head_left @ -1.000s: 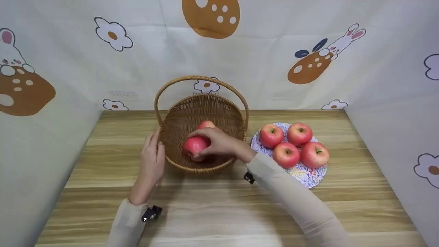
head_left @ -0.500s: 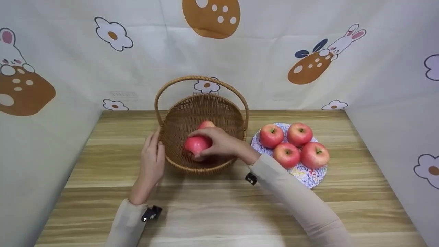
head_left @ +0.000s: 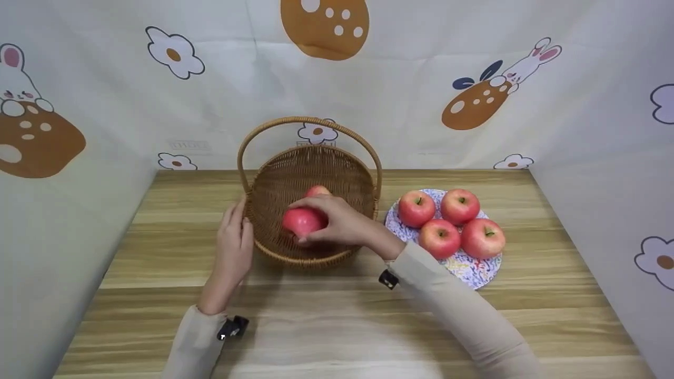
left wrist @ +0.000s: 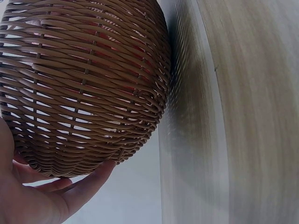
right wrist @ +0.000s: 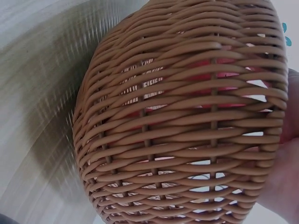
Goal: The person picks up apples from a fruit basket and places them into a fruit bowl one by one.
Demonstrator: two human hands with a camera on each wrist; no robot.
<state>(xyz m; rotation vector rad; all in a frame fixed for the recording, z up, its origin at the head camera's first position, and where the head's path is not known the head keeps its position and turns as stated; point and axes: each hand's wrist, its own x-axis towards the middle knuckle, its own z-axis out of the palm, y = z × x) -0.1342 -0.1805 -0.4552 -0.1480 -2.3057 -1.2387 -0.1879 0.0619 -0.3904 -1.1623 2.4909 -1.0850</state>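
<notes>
A brown wicker basket with an arched handle stands on the table. My left hand rests against the basket's left outer side, and in the left wrist view its fingers lie along the weave. Inside the basket, my right hand grips a red apple between thumb and fingers. Behind that hand, a second apple shows in part. Through the gaps in the wicker, the right wrist view gives only glimpses of red; the basket wall hides most of the hand there.
Right of the basket lies a round patterned plate bearing several red apples. The wooden table ends at a pale printed cloth at the back and sides. My right sleeve passes close to the plate's front left.
My right wrist has shifted slightly to the right, while the hand stays on the apple in the basket. The apple has moved very little. My left hand keeps its place.
</notes>
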